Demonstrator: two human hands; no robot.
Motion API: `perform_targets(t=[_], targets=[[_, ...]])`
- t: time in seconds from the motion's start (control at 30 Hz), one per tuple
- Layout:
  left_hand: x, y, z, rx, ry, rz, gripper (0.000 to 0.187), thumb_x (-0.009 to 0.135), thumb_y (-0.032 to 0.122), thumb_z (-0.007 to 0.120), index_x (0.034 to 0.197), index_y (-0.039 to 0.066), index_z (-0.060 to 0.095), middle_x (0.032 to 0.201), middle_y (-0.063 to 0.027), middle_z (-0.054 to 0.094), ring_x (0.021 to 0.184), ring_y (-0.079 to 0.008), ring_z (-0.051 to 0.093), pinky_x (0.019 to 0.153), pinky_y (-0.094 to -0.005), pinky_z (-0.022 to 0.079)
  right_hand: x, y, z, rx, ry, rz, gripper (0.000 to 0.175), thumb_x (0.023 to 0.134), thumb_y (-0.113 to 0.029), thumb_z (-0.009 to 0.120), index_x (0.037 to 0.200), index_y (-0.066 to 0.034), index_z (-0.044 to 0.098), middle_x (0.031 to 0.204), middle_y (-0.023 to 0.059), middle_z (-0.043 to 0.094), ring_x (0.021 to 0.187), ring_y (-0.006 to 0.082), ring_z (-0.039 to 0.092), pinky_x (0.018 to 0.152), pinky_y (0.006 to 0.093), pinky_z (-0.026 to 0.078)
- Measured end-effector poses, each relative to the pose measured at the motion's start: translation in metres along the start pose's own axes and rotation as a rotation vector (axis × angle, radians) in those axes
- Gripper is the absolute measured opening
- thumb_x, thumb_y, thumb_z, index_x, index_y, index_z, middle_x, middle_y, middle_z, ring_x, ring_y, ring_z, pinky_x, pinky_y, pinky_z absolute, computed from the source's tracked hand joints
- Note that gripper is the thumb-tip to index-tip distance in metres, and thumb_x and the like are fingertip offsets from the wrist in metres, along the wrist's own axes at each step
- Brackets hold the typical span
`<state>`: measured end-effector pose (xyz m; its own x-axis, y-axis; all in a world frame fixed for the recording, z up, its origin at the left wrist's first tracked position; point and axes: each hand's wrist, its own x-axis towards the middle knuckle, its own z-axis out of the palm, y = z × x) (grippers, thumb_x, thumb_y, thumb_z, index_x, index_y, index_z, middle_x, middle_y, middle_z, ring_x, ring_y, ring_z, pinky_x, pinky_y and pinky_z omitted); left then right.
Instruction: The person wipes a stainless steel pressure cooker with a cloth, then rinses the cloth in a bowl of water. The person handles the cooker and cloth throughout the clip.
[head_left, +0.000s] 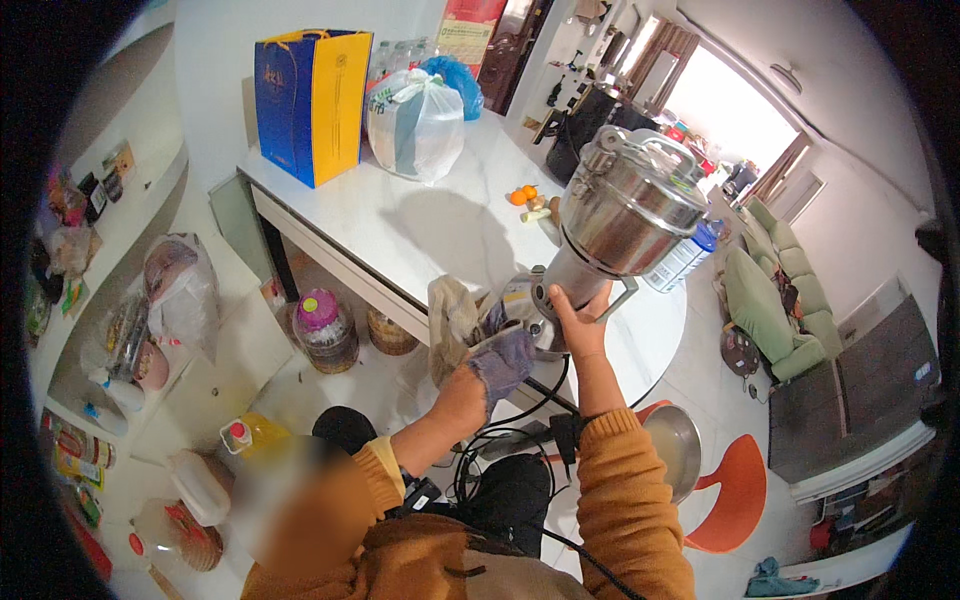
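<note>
A stainless steel grinder with a clamped lid (630, 202) stands near the edge of the white marbled table (465, 232), its upper part tilted to the right. My right hand (581, 322) is closed around the narrow neck below its bowl. Against the side of the grinder's base, my left hand (499, 367) holds a grey-purple cloth (504, 366); its fingers are mostly hidden by the cloth. A beige cloth (450, 319) hangs over the table edge just left of it. Black cable (469, 450) runs from the base and lies coiled over my lap.
On the table are a blue and yellow paper bag (315, 109), a tied white plastic bag (417, 127), small oranges (519, 197) and a blue-lidded container (679, 259). A metal pot (679, 450) rests on an orange chair (739, 502) at right. Bottles and an oil jug (255, 433) stand at left.
</note>
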<state>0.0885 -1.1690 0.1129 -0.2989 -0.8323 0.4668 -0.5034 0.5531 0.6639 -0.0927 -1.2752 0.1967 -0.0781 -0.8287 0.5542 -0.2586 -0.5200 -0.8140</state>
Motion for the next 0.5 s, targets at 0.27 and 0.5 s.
perform_targets(t=[0.27, 0.5], targets=[[-0.007, 0.032, -0.055, -0.037, 0.164, 0.108, 0.053, 0.084, 0.010, 0.065, 0.136, 0.005, 0.057, 0.134, -0.0160, 0.057, 0.131, -0.0343, 0.049, 0.111, -0.0409, 0.038, -0.166, -0.004, -0.004, 0.183, -0.145, 0.497, 0.041, 0.101, -0.019, 0.058, 0.136, 0.0001, 0.048, 0.133, 0.0127, 0.054, 0.120, 0.0211, 0.054, 0.105, 0.0342, 0.043], [0.010, 0.117, -0.049, 0.100, -0.270, 0.521, 0.022, 0.085, 0.018, 0.068, 0.106, 0.011, 0.072, 0.127, -0.0091, 0.064, 0.130, -0.0313, 0.052, 0.112, -0.0555, 0.029, -0.203, 0.018, 0.013, -0.082, -0.184, 0.132, 0.037, 0.102, -0.024, 0.054, 0.133, -0.0040, 0.054, 0.138, 0.0115, 0.054, 0.125, 0.0224, 0.053, 0.108, 0.0357, 0.040]])
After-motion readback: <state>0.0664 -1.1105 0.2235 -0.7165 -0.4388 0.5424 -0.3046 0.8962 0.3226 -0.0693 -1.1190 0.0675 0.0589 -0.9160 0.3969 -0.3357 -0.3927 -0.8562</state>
